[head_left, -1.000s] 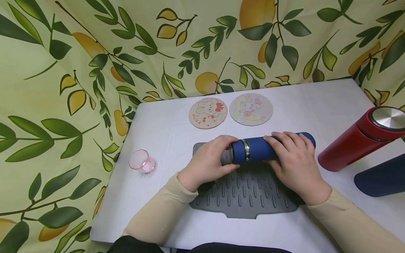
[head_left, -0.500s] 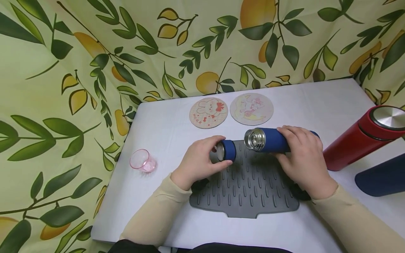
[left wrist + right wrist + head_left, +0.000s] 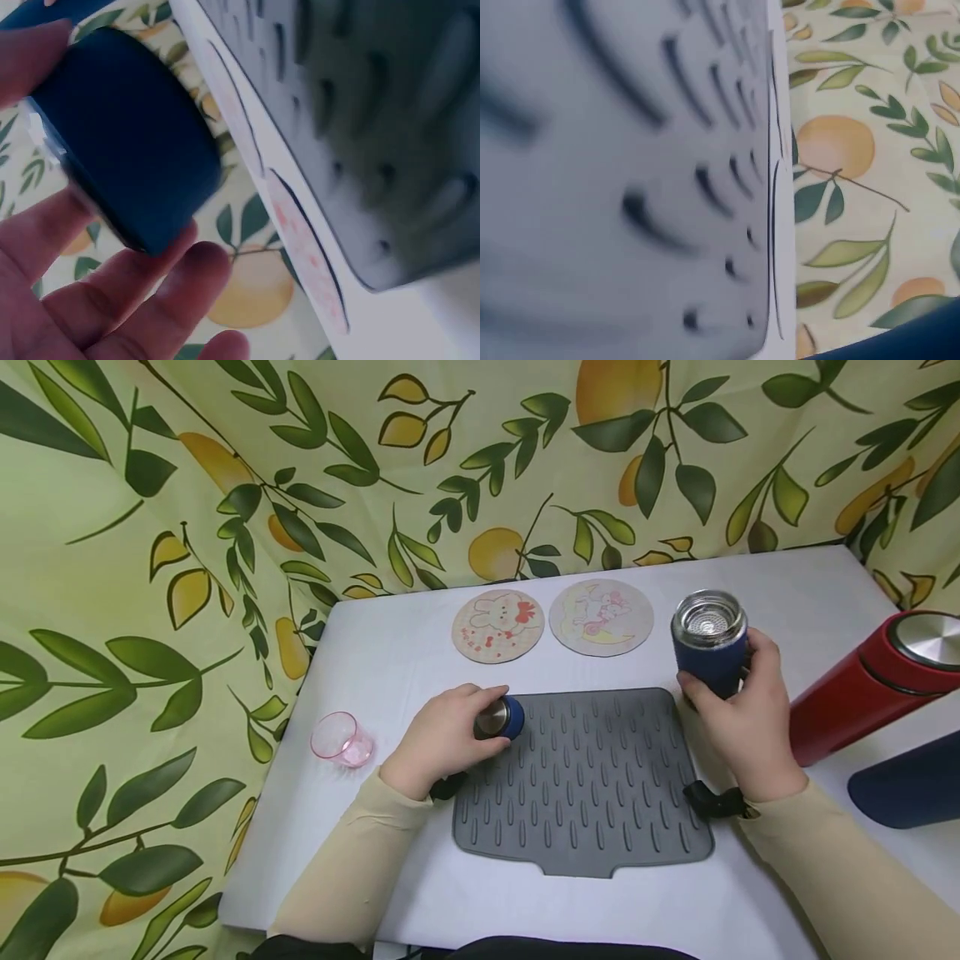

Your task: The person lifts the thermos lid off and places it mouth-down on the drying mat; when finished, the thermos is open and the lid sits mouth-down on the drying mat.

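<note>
My left hand (image 3: 442,739) pinches a blue flask lid (image 3: 513,718) with a silver top between thumb and fingers, over the far left corner of the grey ridged mat (image 3: 577,777). In the left wrist view the lid (image 3: 127,142) fills the space between the fingertips. At the far right of the mat, my right hand (image 3: 753,727) grips a blue vacuum flask (image 3: 708,664). The flask is nearly upright and lidless, its steel mouth facing up with a strainer-like disc inside. Only a blue sliver shows low in the right wrist view.
A tall red flask (image 3: 847,693) with a steel-topped lid stands right of my right hand, a navy cylinder (image 3: 907,781) in front of it. Two round coasters (image 3: 498,627) lie behind the mat. A pink-tinted glass (image 3: 341,742) stands at the left.
The lid has come off the flask. My left hand has drawn it leftward, while my right hand has moved the flask right and away and turned it from lying sideways to upright.
</note>
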The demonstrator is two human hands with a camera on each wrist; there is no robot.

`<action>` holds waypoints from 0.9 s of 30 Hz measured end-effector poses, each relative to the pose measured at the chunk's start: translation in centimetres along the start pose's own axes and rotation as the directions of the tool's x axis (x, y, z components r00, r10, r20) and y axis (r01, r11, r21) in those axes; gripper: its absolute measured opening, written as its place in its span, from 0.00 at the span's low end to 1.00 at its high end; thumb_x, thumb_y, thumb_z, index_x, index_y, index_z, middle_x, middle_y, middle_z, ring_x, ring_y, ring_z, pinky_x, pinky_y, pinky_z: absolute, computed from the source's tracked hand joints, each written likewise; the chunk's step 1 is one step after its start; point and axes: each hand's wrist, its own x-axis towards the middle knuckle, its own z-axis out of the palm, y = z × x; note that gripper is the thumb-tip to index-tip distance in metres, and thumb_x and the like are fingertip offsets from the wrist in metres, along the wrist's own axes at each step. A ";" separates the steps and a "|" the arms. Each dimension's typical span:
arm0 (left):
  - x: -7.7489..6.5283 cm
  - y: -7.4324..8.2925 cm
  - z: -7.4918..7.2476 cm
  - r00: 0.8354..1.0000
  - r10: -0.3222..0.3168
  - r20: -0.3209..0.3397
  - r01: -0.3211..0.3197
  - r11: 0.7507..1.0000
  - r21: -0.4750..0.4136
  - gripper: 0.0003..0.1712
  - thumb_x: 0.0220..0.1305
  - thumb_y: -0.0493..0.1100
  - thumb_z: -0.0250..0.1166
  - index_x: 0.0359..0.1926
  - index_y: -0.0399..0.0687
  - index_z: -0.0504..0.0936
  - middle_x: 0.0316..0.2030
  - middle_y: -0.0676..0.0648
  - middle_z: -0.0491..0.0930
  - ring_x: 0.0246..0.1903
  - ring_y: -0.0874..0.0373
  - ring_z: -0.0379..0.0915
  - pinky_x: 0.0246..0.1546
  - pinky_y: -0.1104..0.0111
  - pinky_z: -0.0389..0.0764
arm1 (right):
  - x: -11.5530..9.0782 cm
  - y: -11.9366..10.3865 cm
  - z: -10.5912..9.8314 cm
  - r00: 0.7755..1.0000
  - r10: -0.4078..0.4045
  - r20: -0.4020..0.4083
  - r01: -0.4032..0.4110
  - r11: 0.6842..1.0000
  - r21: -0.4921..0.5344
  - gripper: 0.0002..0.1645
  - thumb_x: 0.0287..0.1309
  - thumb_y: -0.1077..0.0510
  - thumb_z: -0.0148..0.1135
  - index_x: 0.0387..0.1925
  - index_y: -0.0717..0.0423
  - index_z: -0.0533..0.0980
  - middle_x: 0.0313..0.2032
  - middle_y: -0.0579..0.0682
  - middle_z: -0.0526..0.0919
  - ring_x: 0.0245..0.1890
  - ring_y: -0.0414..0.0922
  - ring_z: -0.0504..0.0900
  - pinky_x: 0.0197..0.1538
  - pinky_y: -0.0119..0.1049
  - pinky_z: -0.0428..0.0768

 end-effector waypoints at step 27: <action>0.2 -2.6 1.8 0.991 -0.096 0.098 0.084 0.989 0.126 0.41 0.65 0.58 0.79 0.76 0.52 0.81 0.48 0.49 0.85 0.47 0.52 0.83 0.52 0.53 0.84 | 1.9 1.0 -0.3 0.971 0.237 0.026 -0.237 0.949 0.205 0.49 0.81 0.54 0.60 0.87 0.36 0.43 0.87 0.51 0.56 0.87 0.51 0.59 0.86 0.57 0.57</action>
